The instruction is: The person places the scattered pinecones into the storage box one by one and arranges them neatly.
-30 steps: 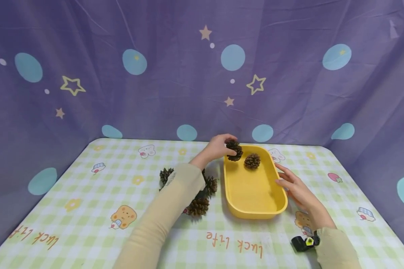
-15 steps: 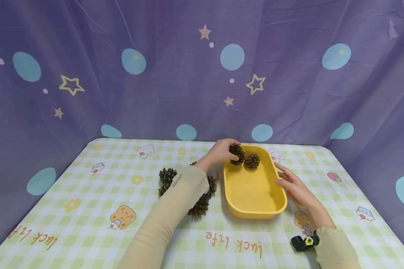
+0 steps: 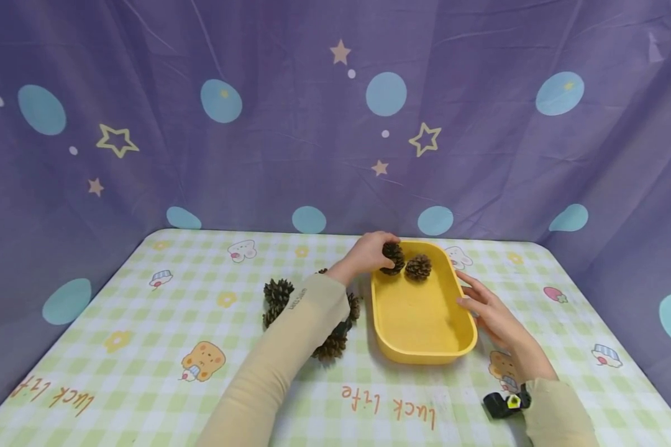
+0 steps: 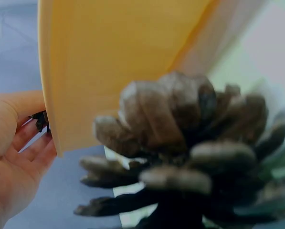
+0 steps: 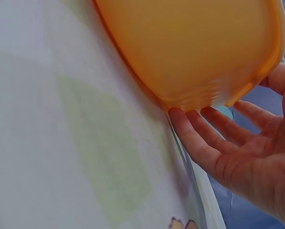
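Tray: a yellow tray (image 3: 422,347) with rounded corners sits on the desk (image 3: 145,323), which wears a green-checked cloth printed with small cartoons.
Left hand: the left hand (image 3: 369,253) reaches across to the tray's far left corner, its grip curled round a pine cone (image 3: 392,257) held just over the rim there.
Held cone, close up: from the left wrist the same cone fills the view, blurred, with the tray's wall beside it and the fingers (image 4: 18,143) behind that wall.
Cone in tray: a second pine cone (image 3: 418,267) lies inside the tray at its far end, just right of the held one; whether the two touch I cannot tell.
Right hand: the right hand (image 3: 492,313) lies flat on the desk against the tray's right side, fingers straight, grasping nothing.
Right hand, close up: the right wrist view shows the fingertips (image 5: 180,119) tucked against the foot of the tray's outer wall.
Loose cones: left of the tray, more pine cones (image 3: 276,292) lie in a cluster on the desk, partly hidden by the left sleeve (image 3: 279,360).
Right wrist: a small black device (image 3: 503,403) is strapped there, near the tray's near right corner.
Backdrop: a purple curtain (image 3: 257,124) with stars and blue dots hangs behind the tray.
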`<state>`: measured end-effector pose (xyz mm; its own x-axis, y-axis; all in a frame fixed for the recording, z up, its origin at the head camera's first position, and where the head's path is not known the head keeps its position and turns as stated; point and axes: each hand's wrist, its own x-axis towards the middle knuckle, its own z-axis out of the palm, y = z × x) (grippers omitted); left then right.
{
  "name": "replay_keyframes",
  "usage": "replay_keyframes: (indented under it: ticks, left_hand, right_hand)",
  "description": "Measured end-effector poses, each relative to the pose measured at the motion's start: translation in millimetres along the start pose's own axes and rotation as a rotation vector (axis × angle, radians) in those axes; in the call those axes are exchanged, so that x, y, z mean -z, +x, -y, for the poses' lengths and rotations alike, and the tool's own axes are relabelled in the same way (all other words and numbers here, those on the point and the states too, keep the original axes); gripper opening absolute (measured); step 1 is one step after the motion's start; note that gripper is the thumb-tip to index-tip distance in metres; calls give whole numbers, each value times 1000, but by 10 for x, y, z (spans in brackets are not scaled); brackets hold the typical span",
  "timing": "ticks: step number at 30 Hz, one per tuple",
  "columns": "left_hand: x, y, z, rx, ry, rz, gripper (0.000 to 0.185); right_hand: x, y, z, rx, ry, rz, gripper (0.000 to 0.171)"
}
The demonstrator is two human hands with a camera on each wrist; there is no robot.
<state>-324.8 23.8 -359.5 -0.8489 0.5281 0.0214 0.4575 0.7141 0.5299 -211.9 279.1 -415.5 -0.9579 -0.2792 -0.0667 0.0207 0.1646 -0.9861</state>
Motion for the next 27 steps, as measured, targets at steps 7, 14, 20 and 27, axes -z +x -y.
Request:
replay_keyframes:
  ticks: [7,14,20,27]
  left_hand:
    - [-14,25,-17,-33,106,41,54]
    - [-17,15,-28,-33,129,60,52]
    - [-9,5,-47,-25,131,65,52]
    - [-16,2,-47,-22,133,64,51]
  right_hand:
    - [7,-3,1,-2,-1,1,66]
    - [7,-4,2,-5,4,5,65]
    - [7,-3,4,-1,-5,2,65]
    - [4,-7,12,-3,-1,5,65]
